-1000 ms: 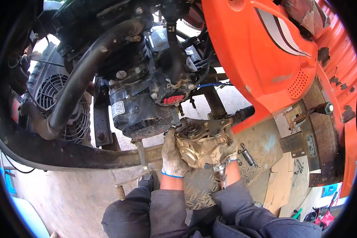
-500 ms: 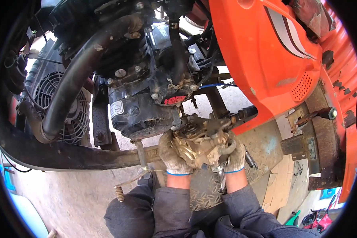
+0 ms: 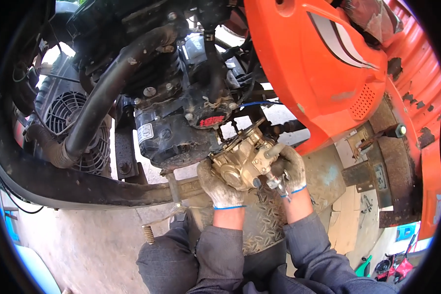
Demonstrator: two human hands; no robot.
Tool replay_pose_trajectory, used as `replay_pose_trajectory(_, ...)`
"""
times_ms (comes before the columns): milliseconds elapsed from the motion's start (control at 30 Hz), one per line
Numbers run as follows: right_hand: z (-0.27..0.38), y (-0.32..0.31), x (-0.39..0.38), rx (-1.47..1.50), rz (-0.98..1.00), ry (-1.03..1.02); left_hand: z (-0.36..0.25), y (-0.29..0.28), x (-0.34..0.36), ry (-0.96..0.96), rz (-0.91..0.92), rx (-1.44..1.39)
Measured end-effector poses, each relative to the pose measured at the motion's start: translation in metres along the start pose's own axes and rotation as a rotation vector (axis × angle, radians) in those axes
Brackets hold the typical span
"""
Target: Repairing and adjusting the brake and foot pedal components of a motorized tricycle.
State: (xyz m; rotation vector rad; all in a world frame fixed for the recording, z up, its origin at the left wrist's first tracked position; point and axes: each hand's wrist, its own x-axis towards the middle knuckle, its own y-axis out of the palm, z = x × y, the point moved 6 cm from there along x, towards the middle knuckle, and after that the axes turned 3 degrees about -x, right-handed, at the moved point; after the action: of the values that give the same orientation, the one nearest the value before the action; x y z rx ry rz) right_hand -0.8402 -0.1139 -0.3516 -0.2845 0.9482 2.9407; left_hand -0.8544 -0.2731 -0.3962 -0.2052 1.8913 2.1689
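One gloved left hand (image 3: 219, 187) and one gloved right hand (image 3: 295, 171) are counted; one metal housing (image 3: 241, 164), one engine (image 3: 176, 139), one caged fan (image 3: 67, 109), one blue cable (image 3: 259, 103) and one ribbed pedal (image 3: 148, 234) are noted.

Red lettering (image 3: 212, 120) on engine cover (image 3: 201, 109), white label (image 3: 145, 133) on casing (image 3: 174, 148), plate (image 3: 380, 176) on bracket (image 3: 385, 196), latter two illegible

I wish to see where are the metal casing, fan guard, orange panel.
Metal casing (image 3: 241, 159), head view: middle of its body.
Fan guard (image 3: 63, 108), head view: upper-left grille.
Orange panel (image 3: 314, 78), head view: broad middle.
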Motion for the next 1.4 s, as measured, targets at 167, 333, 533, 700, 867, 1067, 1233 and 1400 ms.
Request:
replay_pose_trajectory(167, -0.013, -0.004, -0.011, 0.057, -0.045, 0.022, -0.004, -0.01, 0.005, -0.106, -0.038, 0.067)
replay_pose_trajectory(333, -0.035, -0.019, -0.033, 0.033, -0.127, -0.045, -0.017, -0.007, 0.0, -0.202, 0.129, 0.183)
replay_pose_trajectory(533, -0.036, -0.034, -0.048, -0.275, -0.274, -0.123, -0.015, -0.006, -0.007, -0.236, 0.154, 0.223)
replay_pose_trajectory(700, -0.025, -0.019, -0.056, -0.236, -0.333, -0.062, -0.014, -0.012, -0.009, -0.13, -0.078, 0.348)
replay_pose_trajectory(867, 0.001, 0.016, -0.071, -0.301, -0.204, -0.198, 0.0, 0.0, -0.018, -0.187, 0.152, 0.187)
replay_pose_trajectory(1067, 0.044, 0.058, -0.078, -1.221, -0.29, -0.526, 0.025, -0.014, -0.014, -0.262, 0.559, 0.043)
replay_pose_trajectory(1233, 0.067, 0.068, -0.096, -1.339, -0.1, -0.555, 0.024, -0.035, -0.009, 0.647, 0.43, 2.142)
replay_pose_trajectory(1400, 0.067, 0.047, -0.11, -1.403, -0.012, -0.65, 0.025, -0.059, 0.018, 0.063, 0.19, 0.808)
